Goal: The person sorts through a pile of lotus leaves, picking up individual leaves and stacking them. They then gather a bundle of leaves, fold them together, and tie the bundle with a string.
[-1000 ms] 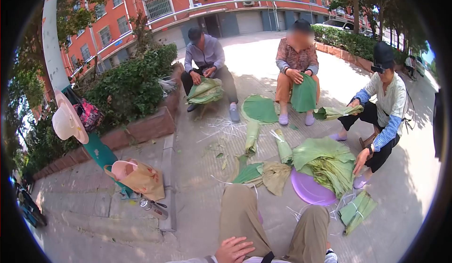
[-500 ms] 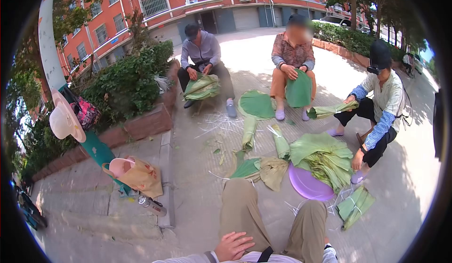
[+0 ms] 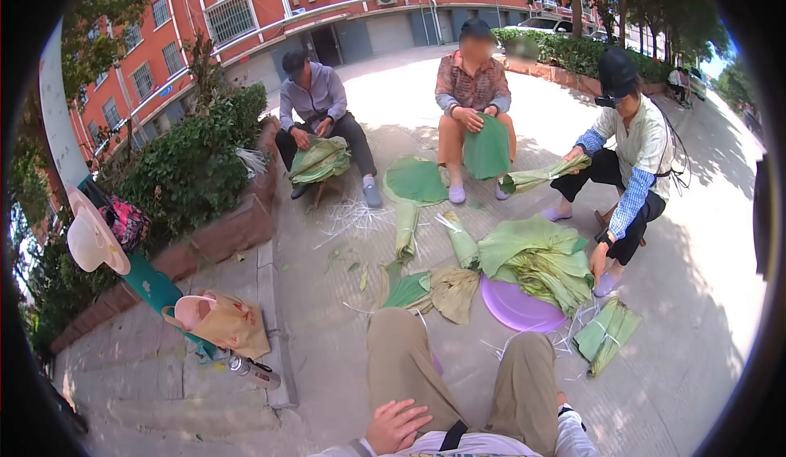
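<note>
My left hand (image 3: 397, 426) lies flat on my left thigh, fingers stretched out, holding nothing. Just a sliver of my right hand (image 3: 562, 398) shows beside my right knee; its fingers are hidden behind the leg. In front of my knees a heap of large green leaves (image 3: 532, 252) spills over a purple basin (image 3: 516, 308). A white-tied leaf bundle (image 3: 607, 336) is to the right of the basin. Left of it are a dry brownish leaf (image 3: 454, 295) and a folded green leaf (image 3: 407, 290). Neither hand touches the leaves.
Three people sit facing me, each with leaves in hand: one at left (image 3: 315, 101), one in the middle (image 3: 473, 80), one at right (image 3: 639, 142). White strips (image 3: 356, 218) litter the ground. A tan bag (image 3: 233, 326) and a bottle (image 3: 254, 371) stand by the kerb.
The whole view has shifted, with the scene sliding left and slightly up. My left hand stays on my thigh. The person at right still holds the leaf bundle.
</note>
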### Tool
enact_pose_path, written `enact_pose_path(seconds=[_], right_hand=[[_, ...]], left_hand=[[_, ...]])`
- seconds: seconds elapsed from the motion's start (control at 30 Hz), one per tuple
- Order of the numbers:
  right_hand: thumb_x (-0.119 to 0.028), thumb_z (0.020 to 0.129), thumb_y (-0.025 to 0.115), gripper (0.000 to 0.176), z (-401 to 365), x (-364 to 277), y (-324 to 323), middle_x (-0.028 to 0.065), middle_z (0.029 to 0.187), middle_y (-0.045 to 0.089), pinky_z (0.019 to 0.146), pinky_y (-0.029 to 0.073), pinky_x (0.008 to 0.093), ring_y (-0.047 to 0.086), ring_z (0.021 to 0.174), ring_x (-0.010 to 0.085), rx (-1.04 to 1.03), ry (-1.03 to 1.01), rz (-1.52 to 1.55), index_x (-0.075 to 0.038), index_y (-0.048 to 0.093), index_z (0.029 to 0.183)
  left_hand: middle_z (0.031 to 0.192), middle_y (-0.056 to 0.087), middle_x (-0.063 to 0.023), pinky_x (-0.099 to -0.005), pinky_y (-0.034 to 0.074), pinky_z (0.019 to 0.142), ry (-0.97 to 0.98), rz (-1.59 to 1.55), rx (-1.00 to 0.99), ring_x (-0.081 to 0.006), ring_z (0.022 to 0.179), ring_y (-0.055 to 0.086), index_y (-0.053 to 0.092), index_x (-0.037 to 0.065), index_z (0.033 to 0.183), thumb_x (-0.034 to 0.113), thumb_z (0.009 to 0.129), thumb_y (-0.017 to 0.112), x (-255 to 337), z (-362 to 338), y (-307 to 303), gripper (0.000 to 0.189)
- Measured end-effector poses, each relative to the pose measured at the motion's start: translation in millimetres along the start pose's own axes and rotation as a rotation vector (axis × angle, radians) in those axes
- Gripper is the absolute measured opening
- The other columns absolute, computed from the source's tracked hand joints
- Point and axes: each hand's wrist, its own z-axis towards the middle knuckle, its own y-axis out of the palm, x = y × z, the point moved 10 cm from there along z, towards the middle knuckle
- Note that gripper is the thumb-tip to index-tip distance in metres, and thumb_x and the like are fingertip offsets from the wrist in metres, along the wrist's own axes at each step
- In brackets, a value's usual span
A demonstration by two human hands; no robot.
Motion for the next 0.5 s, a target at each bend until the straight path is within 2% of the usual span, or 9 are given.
enact_pose_path(seconds=[0.07,0.1,0.2,0.27,0.3,0.4,0.5], right_hand=[[-0.04,0.091,0.056,0.04,1.2,-7.5,0.3,0.0255,0.098,0.069,0.077,0.051,0.0496,0.065,0.092,0.0447,0.01,-0.117,-0.037,-0.007,0.065,0.11],[-0.04,0.092,0.055,0.039,2.0,0.6,2.2,0.0249,0.099,0.069,0.078,0.051,0.0495,0.065,0.092,0.0441,0.005,-0.043,-0.026,-0.006,0.066,0.109],[-0.038,0.094,0.052,0.038,-7.8,15.0,2.5,0.0232,0.099,0.069,0.078,0.052,0.0494,0.066,0.093,0.0425,0.029,0.105,0.084,-0.006,0.067,0.106],[-0.037,0.096,0.05,0.038,1.4,21.9,8.8,0.022,0.099,0.07,0.079,0.052,0.0494,0.066,0.094,0.0414,0.047,0.087,0.353,-0.005,0.068,0.104],[-0.034,0.098,0.047,0.039,3.6,-9.4,7.8,0.0218,0.097,0.07,0.08,0.052,0.0487,0.067,0.095,0.0393,0.014,-0.209,-0.087,-0.002,0.066,0.108],[-0.027,0.099,0.046,0.034,3.4,19.5,2.3,0.0217,0.102,0.069,0.08,0.053,0.0484,0.067,0.097,0.0375,0.043,0.122,-0.101,-0.001,0.065,0.11],[-0.025,0.098,0.046,0.033,2.1,2.1,7.0,0.0219,0.109,0.067,0.086,0.052,0.0501,0.064,0.103,0.0406,0.031,0.024,-0.125,-0.002,0.065,0.114]], left_hand=[[0.122,0.066,-0.0039,-0.0499,0.041,0.1,0.031,0.006,0.021,-0.0304,0.123,0.054,0.073,0.018,0.11,0.018,0.076,0.067,-3.3,-5.7,5.1,0.035],[0.121,0.066,-0.004,-0.05,0.041,0.1,0.061,-0.011,0.025,-0.0305,0.123,0.054,0.073,0.018,0.11,0.019,0.076,0.067,-2.3,-7.3,10.8,0.034],[0.12,0.066,-0.0044,-0.0499,0.041,0.1,-0.025,0.02,-0.02,-0.0311,0.122,0.054,0.073,0.017,0.109,0.019,0.077,0.067,-7.6,-16.9,21.7,0.033],[0.12,0.066,-0.0044,-0.0498,0.04,0.1,-0.063,0.052,-0.035,-0.03,0.122,0.055,0.073,0.017,0.109,0.018,0.079,0.066,-4.4,-12.0,2.3,0.031],[0.12,0.066,-0.0044,-0.0497,0.04,0.101,-0.055,0.053,-0.032,-0.0297,0.121,0.055,0.073,0.018,0.109,0.018,0.079,0.066,-1.4,-6.2,-4.5,0.031],[0.122,0.065,-0.0032,-0.049,0.04,0.102,0.016,0.004,0.017,-0.0287,0.121,0.055,0.072,0.018,0.111,0.017,0.077,0.067,5.6,3.1,-4.3,0.034],[0.124,0.064,-0.0032,-0.0452,0.042,0.102,0.042,0.066,0.041,-0.0281,0.121,0.055,0.071,0.018,0.112,0.017,0.073,0.071,5.8,-2.0,0.5,0.039]])
